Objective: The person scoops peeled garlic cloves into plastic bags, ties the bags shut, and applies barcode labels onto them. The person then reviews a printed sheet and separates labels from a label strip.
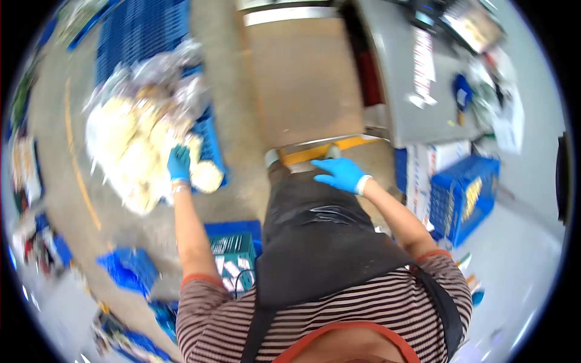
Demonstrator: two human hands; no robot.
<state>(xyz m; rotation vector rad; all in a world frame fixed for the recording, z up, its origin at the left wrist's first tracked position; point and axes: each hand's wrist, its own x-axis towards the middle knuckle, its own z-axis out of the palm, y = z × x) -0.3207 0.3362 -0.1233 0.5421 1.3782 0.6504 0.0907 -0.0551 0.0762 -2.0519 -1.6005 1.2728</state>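
My left hand (pixel 178 163), in a blue glove, reaches out to the near right side of a large heap of pale yellow produce (pixel 136 160) in clear plastic bags. Its fingers are blurred against the heap, so their grip cannot be made out. A blue plastic pallet (pixel 212 142) shows under the heap. My right hand (pixel 342 174), also blue-gloved, is held in front of my dark apron (pixel 327 236). Its fingers are spread, and nothing is in it.
Ahead lies a brown flat platform (pixel 305 78) with a yellow edge toward me. A grey table (pixel 387 54) at right bears a label strip (pixel 422 66). Below it sits a blue crate (pixel 445 202). A green box (pixel 233 251) is beside my left arm.
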